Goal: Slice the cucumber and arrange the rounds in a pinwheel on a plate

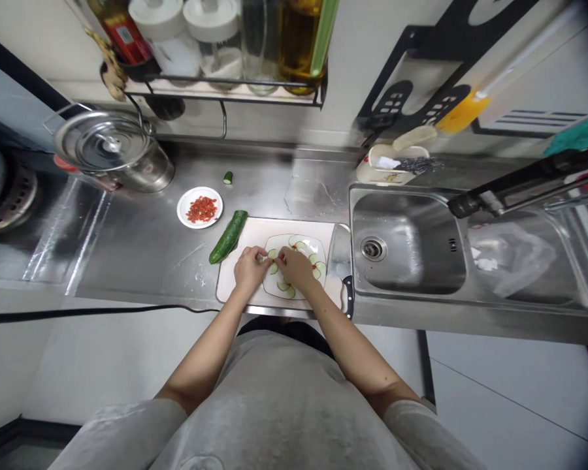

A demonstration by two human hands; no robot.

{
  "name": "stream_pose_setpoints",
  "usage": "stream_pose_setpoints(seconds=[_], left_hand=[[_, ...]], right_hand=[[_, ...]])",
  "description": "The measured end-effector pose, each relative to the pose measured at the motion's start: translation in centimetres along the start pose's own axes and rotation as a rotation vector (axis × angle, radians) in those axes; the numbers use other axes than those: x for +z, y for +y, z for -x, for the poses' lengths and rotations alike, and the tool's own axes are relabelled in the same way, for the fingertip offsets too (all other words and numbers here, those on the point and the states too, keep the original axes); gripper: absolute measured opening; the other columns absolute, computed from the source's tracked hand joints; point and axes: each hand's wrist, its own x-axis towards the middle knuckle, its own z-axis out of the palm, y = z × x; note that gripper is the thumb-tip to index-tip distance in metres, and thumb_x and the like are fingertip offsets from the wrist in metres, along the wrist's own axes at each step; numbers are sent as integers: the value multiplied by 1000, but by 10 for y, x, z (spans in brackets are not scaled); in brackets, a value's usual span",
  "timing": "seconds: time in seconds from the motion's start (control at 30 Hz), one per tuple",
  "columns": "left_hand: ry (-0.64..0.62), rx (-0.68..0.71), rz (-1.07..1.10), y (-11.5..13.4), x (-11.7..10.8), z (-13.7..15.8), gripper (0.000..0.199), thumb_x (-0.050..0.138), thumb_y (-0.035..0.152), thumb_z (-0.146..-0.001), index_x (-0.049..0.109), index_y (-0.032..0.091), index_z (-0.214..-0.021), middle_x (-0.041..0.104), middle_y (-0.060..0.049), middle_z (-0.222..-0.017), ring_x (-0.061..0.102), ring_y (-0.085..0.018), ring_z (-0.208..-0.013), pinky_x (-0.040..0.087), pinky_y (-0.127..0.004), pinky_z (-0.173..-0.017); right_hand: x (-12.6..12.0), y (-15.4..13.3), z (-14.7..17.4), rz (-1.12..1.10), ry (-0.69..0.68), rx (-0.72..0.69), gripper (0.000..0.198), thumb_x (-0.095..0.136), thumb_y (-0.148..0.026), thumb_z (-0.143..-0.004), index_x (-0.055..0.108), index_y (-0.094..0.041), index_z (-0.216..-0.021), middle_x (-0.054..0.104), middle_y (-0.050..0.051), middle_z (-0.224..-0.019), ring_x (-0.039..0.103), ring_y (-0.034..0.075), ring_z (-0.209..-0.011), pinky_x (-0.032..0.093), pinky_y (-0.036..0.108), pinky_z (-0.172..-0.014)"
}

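Observation:
On a white square plate (270,286), thin half-moon cucumber slices (287,289) lie in small fanned groups, some with a red bit at the centre. My left hand (249,266) and my right hand (298,269) meet over the plate's left side. Both have thumb and fingertips pinched together at a group of cucumber slices (273,254). Whatever is between the fingertips is too small to make out. The plate rests on a pale cutting board (230,281). A whole cucumber (228,237) leans over the board's upper left corner.
A small white dish (199,207) of chopped red bits and a cucumber end (228,177) are farther back. A knife (342,258) lies along the board's right edge, beside the sink (406,251). Left stands a lidded steel pot (112,153); a bottle rack (225,91) hangs above.

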Motion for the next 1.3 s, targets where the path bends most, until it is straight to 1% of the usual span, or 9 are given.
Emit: stream_pose_setpoints(seconds=[0.27, 0.5, 0.67, 0.97, 1.17, 1.3], left_hand=[[-10, -12, -22, -1, 4, -1, 15, 69, 34, -75, 64, 24, -85, 57, 1, -85, 54, -14, -76, 35, -24, -65], [3, 0, -10, -2, 5, -2, 16, 69, 35, -74, 64, 24, -84, 58, 0, -85, 55, -14, -76, 35, -25, -64], [-3, -9, -11, -1, 4, -1, 16, 70, 35, -74, 64, 24, -85, 57, 0, -85, 55, -15, -78, 36, -25, -65], [8, -22, 67, -7, -4, -5, 18, 69, 34, -73, 65, 23, -86, 57, 0, -82, 54, -14, -77, 38, -25, -68], [4, -18, 37, -5, 0, -5, 16, 71, 33, -72, 65, 24, -84, 57, 1, -83, 54, -14, -75, 37, -25, -67], [-6, -11, 12, -2, 3, -4, 17, 71, 33, -72, 64, 24, -84, 57, 1, -82, 54, -14, -75, 37, -25, -66]], right_hand=[[4, 0, -5, 34, -28, 14, 19, 45, -35, -94, 58, -22, -98, 67, 4, -88, 58, 17, -80, 33, 26, -63], [3, -2, -4, 50, -15, -4, 17, 45, -32, -94, 58, -22, -95, 67, 3, -86, 59, 18, -78, 33, 26, -62], [1, -3, -4, 49, -24, 6, 18, 45, -32, -94, 59, -22, -97, 67, 4, -87, 59, 18, -79, 34, 27, -62], [-8, 1, 0, -9, 3, 36, 17, 47, -32, -93, 59, -22, -95, 68, 2, -86, 58, 17, -76, 32, 26, -60], [-3, -2, -1, -11, -5, 7, 17, 48, -35, -93, 59, -22, -96, 67, 3, -87, 57, 17, -78, 32, 25, -61], [1, -2, -3, 1, -11, 5, 15, 48, -33, -92, 59, -22, -95, 67, 2, -86, 57, 17, -79, 32, 26, -61]])
